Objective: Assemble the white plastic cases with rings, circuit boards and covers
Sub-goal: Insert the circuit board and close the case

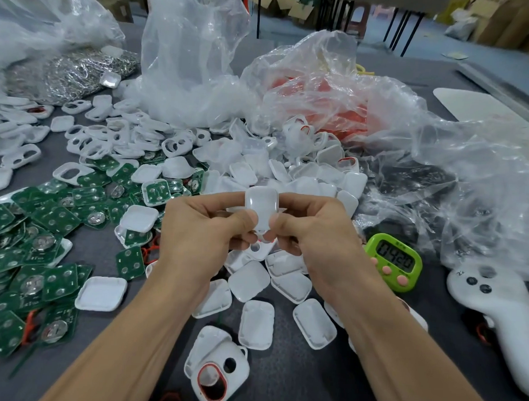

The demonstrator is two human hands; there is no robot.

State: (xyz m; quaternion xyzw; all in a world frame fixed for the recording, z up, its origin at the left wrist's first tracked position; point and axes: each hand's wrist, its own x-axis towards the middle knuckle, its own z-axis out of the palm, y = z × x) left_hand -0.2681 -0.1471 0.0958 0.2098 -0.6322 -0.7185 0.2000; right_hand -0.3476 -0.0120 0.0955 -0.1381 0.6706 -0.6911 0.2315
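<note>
White plastic case (261, 207): one, upright, held above the worktop (294, 383) between both hands. Left hand (207, 228) and right hand (313, 232) pinch its lower part; the thumbs meet on its near face and the other fingers (243, 238) are curled beneath it.

Covers (255, 280): white, rounded rectangles, scattered flat just below and nearer than the fingers; more are heaped just beyond them.

Finished case with red ring (216, 377): near edge, well below the fingers, leaning on another shell.

Circuit boards (43, 236): green, square, a loose spread left of the fingers.

White frames (108, 139): with cut-out windows, piled beyond the boards, far left of the fingers.

Metal rings (71, 73): a silvery mound, far beyond and left.

Clear plastic bags (187, 60): crumpled, beyond the fingers; one, to the right, shows red contents (322, 90).

Green timer (394, 262): just right of the right hand, display reading 0420.

White controller (495, 310): farther right.

Worktop: dark grey, matte.

Room: cardboard boxes (284, 4), black table legs and a bluish floor behind.
</note>
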